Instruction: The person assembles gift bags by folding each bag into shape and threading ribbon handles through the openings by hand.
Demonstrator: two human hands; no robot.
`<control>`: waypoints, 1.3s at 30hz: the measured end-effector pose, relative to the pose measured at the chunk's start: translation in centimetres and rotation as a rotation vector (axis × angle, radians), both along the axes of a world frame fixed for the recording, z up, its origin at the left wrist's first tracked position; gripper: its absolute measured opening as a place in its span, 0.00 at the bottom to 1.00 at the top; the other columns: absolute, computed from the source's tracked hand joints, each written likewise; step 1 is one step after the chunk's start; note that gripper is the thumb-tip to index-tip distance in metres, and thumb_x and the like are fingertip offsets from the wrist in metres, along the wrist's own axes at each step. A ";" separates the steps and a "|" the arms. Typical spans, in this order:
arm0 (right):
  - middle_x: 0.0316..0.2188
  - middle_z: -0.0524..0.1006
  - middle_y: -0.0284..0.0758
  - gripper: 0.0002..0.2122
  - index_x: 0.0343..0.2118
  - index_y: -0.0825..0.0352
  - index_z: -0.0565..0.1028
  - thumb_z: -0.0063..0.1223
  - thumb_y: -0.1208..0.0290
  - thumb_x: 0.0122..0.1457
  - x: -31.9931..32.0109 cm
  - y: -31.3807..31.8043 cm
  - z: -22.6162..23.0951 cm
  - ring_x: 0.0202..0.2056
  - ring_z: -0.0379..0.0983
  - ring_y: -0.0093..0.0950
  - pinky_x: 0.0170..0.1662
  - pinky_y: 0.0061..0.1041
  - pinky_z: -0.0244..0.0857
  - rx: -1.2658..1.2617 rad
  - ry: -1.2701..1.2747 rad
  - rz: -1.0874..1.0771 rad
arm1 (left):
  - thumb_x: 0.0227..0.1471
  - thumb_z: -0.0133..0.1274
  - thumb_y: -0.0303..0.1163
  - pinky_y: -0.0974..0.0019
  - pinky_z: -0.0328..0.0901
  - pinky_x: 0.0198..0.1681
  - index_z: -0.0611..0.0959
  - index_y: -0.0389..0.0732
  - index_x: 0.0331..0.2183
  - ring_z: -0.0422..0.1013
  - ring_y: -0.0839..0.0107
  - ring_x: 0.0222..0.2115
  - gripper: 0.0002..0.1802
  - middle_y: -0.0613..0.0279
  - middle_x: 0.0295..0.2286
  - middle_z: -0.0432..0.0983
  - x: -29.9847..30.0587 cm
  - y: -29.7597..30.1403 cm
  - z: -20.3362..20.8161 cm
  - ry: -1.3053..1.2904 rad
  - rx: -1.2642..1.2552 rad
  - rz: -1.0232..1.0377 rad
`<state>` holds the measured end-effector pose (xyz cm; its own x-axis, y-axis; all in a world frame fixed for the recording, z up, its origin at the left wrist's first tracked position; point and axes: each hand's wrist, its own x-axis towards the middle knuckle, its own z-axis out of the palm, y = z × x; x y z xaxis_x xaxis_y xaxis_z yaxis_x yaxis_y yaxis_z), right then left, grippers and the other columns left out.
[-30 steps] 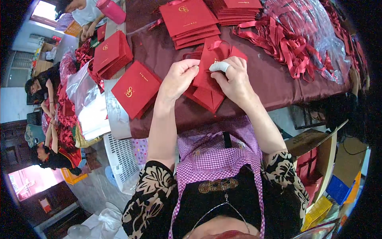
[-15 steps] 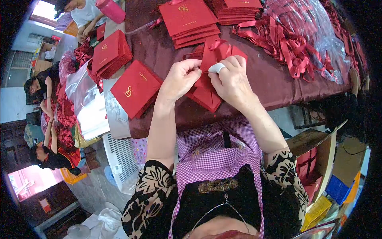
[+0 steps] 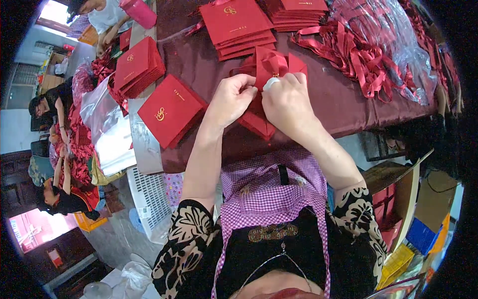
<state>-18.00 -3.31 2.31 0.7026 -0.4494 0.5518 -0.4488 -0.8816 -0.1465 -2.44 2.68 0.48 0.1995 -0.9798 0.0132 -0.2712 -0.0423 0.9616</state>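
Left hand (image 3: 234,101) pinched the left edge of a red, ribbon-handled paper bag (image 3: 262,67) over the maroon satin tablecloth (image 3: 348,117); right hand (image 3: 290,104) curled against it, fingertips hidden, grip indeterminable.

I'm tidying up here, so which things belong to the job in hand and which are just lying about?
Belonging, it seems:
red ribboned bag, between left hand and right hand
stacked red bags
pile of red ribbons

Apparently just lying about:
pink bottle
white slatted basket
yellow crate
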 end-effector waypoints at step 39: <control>0.30 0.73 0.36 0.06 0.32 0.65 0.74 0.51 0.76 0.49 0.0 -6.8 4.4 0.41 0.68 0.32 0.55 0.37 0.53 0.102 0.213 0.538 | 0.45 0.43 0.16 0.67 0.63 0.40 0.74 0.30 0.33 0.69 0.64 0.34 0.09 0.53 0.30 0.70 -1.5 -0.8 0.4 -0.208 -0.397 -0.113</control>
